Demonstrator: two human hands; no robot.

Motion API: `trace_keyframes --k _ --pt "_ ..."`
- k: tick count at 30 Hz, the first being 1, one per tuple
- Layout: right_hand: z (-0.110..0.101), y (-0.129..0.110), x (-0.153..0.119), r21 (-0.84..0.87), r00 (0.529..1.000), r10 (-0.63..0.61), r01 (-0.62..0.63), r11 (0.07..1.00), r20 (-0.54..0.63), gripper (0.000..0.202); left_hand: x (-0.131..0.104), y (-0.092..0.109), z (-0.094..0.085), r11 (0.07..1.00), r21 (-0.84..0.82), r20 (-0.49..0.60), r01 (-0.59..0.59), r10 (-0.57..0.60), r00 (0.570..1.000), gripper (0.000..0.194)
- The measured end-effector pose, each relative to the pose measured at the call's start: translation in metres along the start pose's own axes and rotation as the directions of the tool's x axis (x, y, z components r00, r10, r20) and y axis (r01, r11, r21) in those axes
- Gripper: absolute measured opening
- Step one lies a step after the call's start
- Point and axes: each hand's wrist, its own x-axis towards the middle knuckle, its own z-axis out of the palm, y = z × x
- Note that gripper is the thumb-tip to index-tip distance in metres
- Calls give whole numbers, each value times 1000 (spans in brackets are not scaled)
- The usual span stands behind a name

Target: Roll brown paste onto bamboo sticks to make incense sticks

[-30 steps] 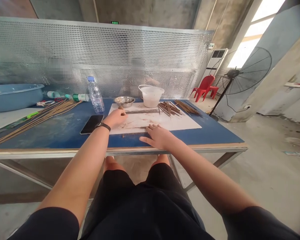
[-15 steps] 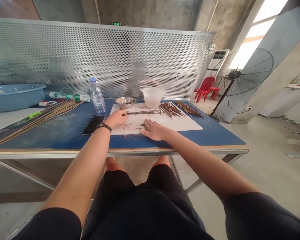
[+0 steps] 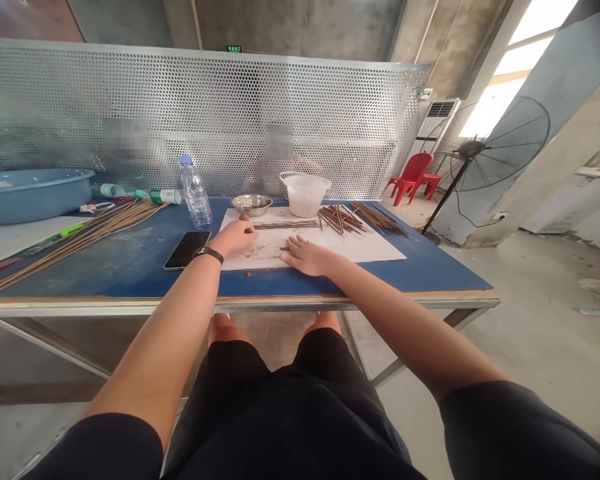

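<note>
On a white board (image 3: 375, 251), my right hand (image 3: 307, 257) lies flat, palm down, fingers stretched forward. A small dark piece (image 3: 284, 249) shows at the edge of its thumb and fingers. My left hand (image 3: 236, 236), with a dark band on its wrist, is curled closed over the board's left side. A brown lump (image 3: 244, 217) sticks out above its fingers and appears held there. Thin dark sticks (image 3: 285, 225) lie side by side just beyond both hands. Brown crumbs and smears mark the board between them.
A metal bowl (image 3: 251, 204) and white bucket (image 3: 305, 195) stand behind the sticks. Piled brown sticks (image 3: 343, 220) lie right. To the left are a phone (image 3: 187, 250), a water bottle (image 3: 195, 193), long tan strips (image 3: 105, 223) and a blue basin (image 3: 35, 195). A perforated metal screen (image 3: 205, 120) rises behind.
My right hand has slid very slightly forward on the board. The left hand keeps its closed shape in nearly the same place.
</note>
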Motion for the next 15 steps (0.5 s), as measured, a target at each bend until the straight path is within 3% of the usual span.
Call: trace_keyframes --k 5,12,15 --pt "-4 -4 16 3 997 54 -55 999 54 116 -1 -1 -1 1000 -1 0 3 -3 1000 30" --pt "3 -23 -39 -50 995 -93 95 994 31 131 0 1 -1 1000 -5 -1 4 -4 1000 27" --pt "8 -27 -52 -63 995 -100 101 993 20 132 0 1 -2 1000 -9 13 4 -4 1000 26"
